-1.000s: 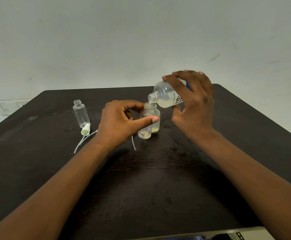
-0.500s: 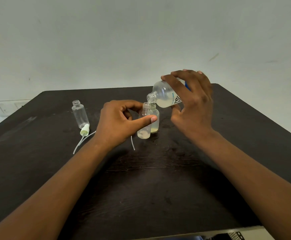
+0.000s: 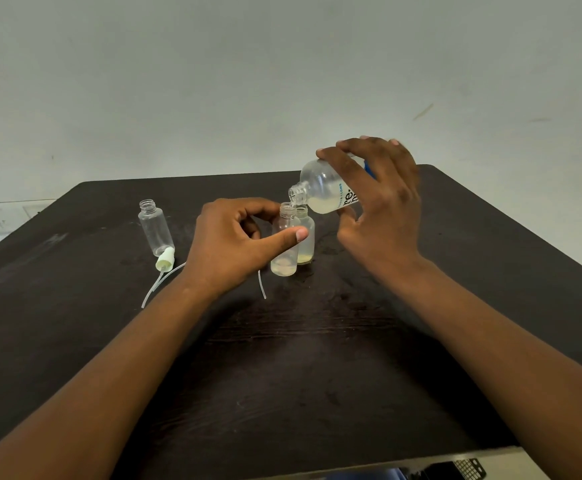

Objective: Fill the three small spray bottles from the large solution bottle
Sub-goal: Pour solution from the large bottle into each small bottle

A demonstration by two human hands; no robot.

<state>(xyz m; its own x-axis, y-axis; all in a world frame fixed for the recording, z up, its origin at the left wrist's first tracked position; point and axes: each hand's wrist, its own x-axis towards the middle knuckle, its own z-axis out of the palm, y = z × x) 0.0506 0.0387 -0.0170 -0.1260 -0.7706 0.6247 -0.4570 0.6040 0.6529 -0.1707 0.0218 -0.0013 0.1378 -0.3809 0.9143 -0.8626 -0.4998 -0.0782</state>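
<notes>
The right hand (image 3: 379, 209) grips the large solution bottle (image 3: 324, 192) tipped, mouth over the nearer small bottle (image 3: 284, 251) mid-counter, so liquid drops in. The left hand (image 3: 237, 244) pinches that bottle, probably steadying it. A second (image 3: 306, 237) stands touching behind; the third (image 3: 154, 226) waits toward the left edge.

We see the big clear bottle (image 3: 324, 192) tipped on its side, mouth over a little bottle (image 3: 284, 244) with a bit of pale liquid. Another little bottle (image 3: 306, 237) stands touching behind it. A third, empty little bottle (image 3: 154, 227) stands off to the left.
</notes>
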